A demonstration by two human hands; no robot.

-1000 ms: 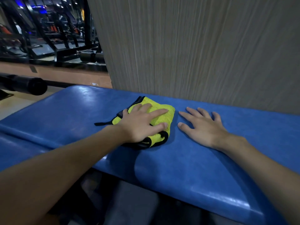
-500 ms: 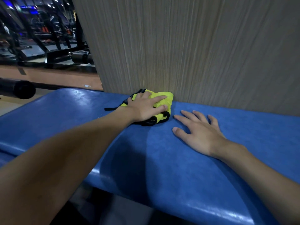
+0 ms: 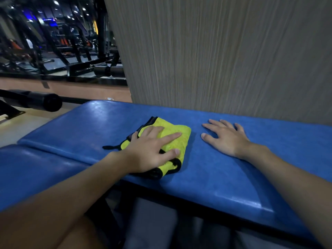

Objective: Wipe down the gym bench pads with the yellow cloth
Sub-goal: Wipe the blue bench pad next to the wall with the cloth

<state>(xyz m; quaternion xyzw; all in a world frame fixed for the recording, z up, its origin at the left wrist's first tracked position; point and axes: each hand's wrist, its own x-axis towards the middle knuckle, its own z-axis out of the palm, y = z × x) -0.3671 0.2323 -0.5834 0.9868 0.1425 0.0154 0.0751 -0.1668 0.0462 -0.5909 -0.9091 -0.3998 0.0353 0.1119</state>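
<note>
A folded yellow cloth (image 3: 177, 136) with black trim lies on the long blue bench pad (image 3: 233, 177). My left hand (image 3: 149, 151) presses flat on the cloth with straight, spread fingers, near the pad's front edge. My right hand (image 3: 224, 137) rests flat on the bare pad just to the right of the cloth, fingers spread, not touching it. A second blue pad (image 3: 32, 169) adjoins on the left, slightly lower.
A grey wood-grain wall panel (image 3: 224, 54) rises right behind the pad. A black foam roller bar (image 3: 41, 101) sticks out at the left. Dark gym machines (image 3: 71, 51) stand beyond on the left. Black bench frame shows beneath the pad.
My left hand has dragged the cloth back from the wall toward the pad's front edge. The right hand has stayed flat in place.
</note>
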